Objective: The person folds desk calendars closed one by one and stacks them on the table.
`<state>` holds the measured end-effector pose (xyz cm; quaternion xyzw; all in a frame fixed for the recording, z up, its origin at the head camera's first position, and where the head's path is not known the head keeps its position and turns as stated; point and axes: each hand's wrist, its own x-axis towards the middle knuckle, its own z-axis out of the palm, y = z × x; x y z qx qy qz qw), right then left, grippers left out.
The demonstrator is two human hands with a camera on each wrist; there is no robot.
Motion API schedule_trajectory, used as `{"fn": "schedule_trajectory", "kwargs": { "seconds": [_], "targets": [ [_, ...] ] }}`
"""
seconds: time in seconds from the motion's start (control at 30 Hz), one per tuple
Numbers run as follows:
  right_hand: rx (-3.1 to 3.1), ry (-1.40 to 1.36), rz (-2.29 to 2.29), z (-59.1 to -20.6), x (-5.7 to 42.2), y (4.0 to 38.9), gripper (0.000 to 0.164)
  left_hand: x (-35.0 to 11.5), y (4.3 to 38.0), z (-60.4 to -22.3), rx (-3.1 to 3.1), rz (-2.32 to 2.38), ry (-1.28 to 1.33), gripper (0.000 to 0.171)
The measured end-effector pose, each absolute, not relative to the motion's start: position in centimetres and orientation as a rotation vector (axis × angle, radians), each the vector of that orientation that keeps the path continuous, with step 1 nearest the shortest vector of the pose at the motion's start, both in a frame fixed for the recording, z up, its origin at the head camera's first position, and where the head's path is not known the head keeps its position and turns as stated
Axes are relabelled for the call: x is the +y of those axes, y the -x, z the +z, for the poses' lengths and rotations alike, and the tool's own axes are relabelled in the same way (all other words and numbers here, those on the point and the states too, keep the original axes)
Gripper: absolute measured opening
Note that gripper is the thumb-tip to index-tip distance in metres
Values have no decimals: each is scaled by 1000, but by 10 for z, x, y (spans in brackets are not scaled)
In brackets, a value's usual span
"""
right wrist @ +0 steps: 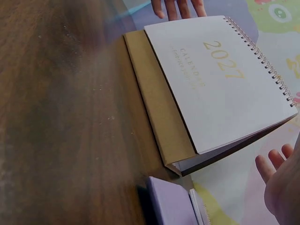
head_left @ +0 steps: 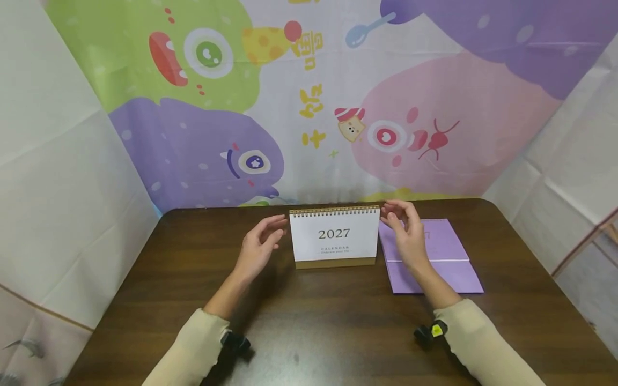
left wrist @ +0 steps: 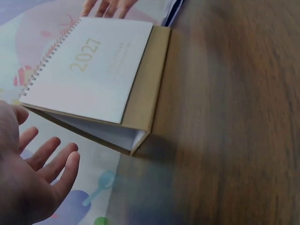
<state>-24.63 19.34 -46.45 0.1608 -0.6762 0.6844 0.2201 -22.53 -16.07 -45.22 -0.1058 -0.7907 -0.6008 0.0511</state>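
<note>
A white spiral-bound desk calendar (head_left: 335, 238) marked 2027 stands upright on its tan folding base (right wrist: 157, 101). Beside its left edge is my left hand (head_left: 258, 246), fingers loosely bent and holding nothing. My right hand (head_left: 407, 236) hovers at the calendar's right edge, also with nothing in it, and overlaps a purple calendar (head_left: 454, 241) in the head view. In the left wrist view, a gap shows between the left fingers (left wrist: 51, 159) and the calendar's open side. The right wrist view shows the right fingers (right wrist: 276, 159) spread close to the other side.
The purple calendar lies low on the brown wooden table (head_left: 289, 327), right of the white one. Behind the table hangs a cartoon-printed cloth (head_left: 318, 177). White cloth panels (head_left: 58, 161) flank both sides. Each sleeve carries a small black wrist device (head_left: 235, 342).
</note>
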Motion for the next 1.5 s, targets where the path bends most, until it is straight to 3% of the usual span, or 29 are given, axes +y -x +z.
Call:
{"fn": "schedule_trajectory", "kwargs": {
  "seconds": [0.67,1.5],
  "targets": [
    [-2120,-351,1845,-475,186,239,38,-154,235,-463,-2435,-1898,358,43],
    [-2091,-301,1848,-475,185,243,31,-146,232,-462,-2433,-1870,326,39]
  ]
}}
